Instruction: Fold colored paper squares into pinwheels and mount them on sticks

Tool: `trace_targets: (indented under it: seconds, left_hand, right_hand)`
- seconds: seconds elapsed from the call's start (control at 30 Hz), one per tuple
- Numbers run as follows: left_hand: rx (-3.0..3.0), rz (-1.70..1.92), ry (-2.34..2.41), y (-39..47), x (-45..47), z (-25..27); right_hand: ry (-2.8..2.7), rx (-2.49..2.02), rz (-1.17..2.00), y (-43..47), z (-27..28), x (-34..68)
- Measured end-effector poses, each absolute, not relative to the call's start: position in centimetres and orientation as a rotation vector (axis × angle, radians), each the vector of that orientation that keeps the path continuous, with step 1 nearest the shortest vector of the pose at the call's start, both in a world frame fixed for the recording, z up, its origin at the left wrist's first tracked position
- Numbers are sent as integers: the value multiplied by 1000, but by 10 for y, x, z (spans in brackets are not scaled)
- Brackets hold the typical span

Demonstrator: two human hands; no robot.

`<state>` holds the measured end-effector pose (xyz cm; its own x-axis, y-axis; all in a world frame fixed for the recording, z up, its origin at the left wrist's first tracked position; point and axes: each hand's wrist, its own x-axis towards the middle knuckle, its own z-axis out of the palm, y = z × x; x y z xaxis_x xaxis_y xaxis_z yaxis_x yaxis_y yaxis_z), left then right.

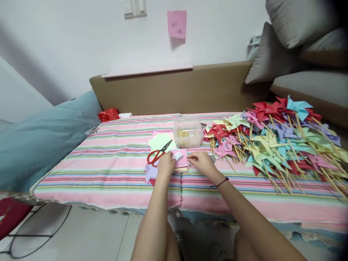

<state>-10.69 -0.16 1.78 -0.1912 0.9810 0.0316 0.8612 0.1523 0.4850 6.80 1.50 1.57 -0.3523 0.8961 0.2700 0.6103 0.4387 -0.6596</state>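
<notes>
My left hand (165,164) is closed on a small white box (177,156) with faint print on it. The box is over a stack of coloured paper sheets (182,164), the top one pink. To its right, my right hand (203,162) has its fingertips pinched together; whatever may be between them is too small to make out. Scissors (156,156) with red handles rest beside my left hand, blades on pale green paper (161,140). Lilac paper (150,172) shows left of my left wrist. Behind both hands stands a clear plastic tub (201,138) containing thin wooden sticks (186,133).
Many paper pinwheels (268,140) on sticks are heaped at the right. A striped cloth (106,156) covers the sofa seat. A red plastic bag (108,115) lies at the back left, and grey cushions (268,54) are piled at the upper right.
</notes>
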Motion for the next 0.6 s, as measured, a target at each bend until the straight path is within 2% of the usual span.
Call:
trace_targets:
  seconds: [0.3, 0.6]
  left_hand:
    - [1853, 499, 2172, 8, -102, -17]
    - [1529, 786, 2099, 17, -107, -11]
  right_hand:
    - [-2320, -1383, 557, 29, -31, 44]
    - [-2424, -1421, 539, 31, -28, 44]
